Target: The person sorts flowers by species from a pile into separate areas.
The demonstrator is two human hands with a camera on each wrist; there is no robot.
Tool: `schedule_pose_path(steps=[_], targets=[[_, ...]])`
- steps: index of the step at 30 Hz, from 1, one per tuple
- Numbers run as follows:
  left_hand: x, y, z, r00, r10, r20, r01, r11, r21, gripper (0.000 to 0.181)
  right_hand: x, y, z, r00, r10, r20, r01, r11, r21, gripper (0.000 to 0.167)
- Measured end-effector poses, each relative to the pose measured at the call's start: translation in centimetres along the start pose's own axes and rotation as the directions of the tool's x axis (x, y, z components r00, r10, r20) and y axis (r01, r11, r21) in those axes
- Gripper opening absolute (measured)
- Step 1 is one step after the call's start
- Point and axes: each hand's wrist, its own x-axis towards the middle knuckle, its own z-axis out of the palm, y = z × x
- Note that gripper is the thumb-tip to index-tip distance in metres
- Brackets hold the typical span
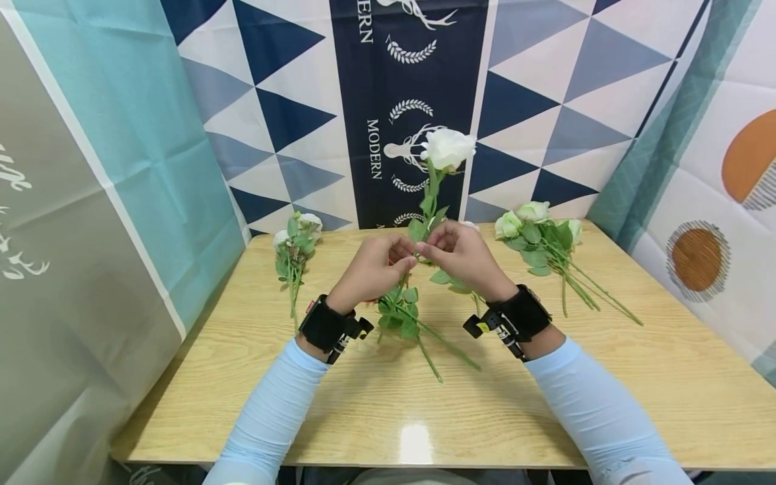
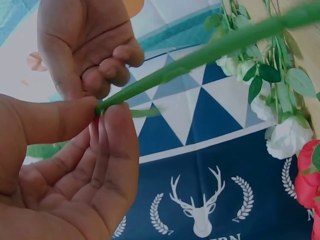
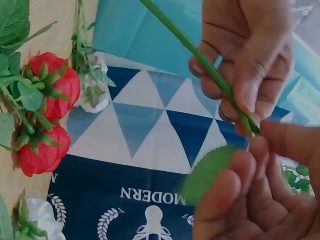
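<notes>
A white rose [image 1: 448,148] stands upright above the table's middle in the head view. My left hand [image 1: 376,266] pinches its green stem [image 2: 190,62] between thumb and fingertips. Close against it, my right hand [image 1: 467,256] pinches the same stem at a leaf joint, fingertips nearly touching the left ones. A green leaf [image 3: 210,172] hangs beside the right fingers in the right wrist view. Red roses [image 3: 55,95] lie below; in the head view their blooms are mostly hidden behind my left hand, while their stems [image 1: 439,337] point towards me.
On the table [image 1: 364,417], a bunch of white roses [image 1: 297,242] lies at left. Pale green-white roses [image 1: 533,222] lie at right, stems angled outwards. Another white rose [image 2: 290,137] sits partly hidden behind my right hand in the head view. A patterned curtain [image 1: 291,101] hangs behind.
</notes>
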Motion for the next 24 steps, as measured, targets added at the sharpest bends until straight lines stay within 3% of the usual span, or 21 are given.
schedule_pose_path(steps=[4, 8, 11, 19, 24], targets=[[0.1, -0.3, -0.1, 0.997, -0.054, -0.059, 0.052, 0.998, -0.034, 0.013, -0.1, 0.1, 0.6, 0.991, -0.01, 0.131, 0.021, 0.996, -0.087, 0.016], [0.1, -0.5, -0.1, 0.991, -0.081, -0.105, 0.073, 0.995, -0.072, 0.012, -0.1, 0.5, 1.3, 0.962, -0.026, 0.272, 0.066, 0.988, -0.139, 0.015], [0.1, -0.4, 0.0, 0.986, -0.096, -0.139, 0.084, 0.992, -0.092, 0.013, -0.3, 0.8, 1.9, 0.945, -0.037, 0.326, 0.081, 0.989, -0.124, 0.017], [0.1, -0.6, -0.1, 0.974, -0.093, -0.209, 0.062, 0.987, -0.15, 0.018, -0.5, 1.0, 2.6, 0.956, -0.063, 0.287, 0.102, 0.987, -0.121, 0.023], [0.0, -1.3, -1.4, 0.964, -0.079, -0.254, 0.041, 0.988, -0.15, 0.017, -0.2, 0.9, 1.7, 0.975, -0.058, 0.213, 0.09, 0.985, -0.147, 0.022]])
